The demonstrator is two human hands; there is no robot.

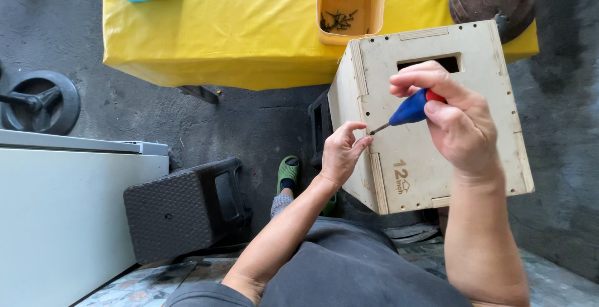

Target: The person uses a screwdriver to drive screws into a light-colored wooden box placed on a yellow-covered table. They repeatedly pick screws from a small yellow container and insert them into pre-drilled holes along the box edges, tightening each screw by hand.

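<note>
Dark concrete floor (249, 113), yellow-covered table (249, 26) with orange screw tub (349, 4). My right hand (458, 123) fingers grip blue screwdriver (409, 110); left hand (342, 154) fingers pinch narrowly at wooden box (437, 151) edge.

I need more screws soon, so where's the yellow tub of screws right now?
In the head view, the yellow tub sits at top centre on the yellow-covered table, just above the wooden box's upper-left corner.
</note>
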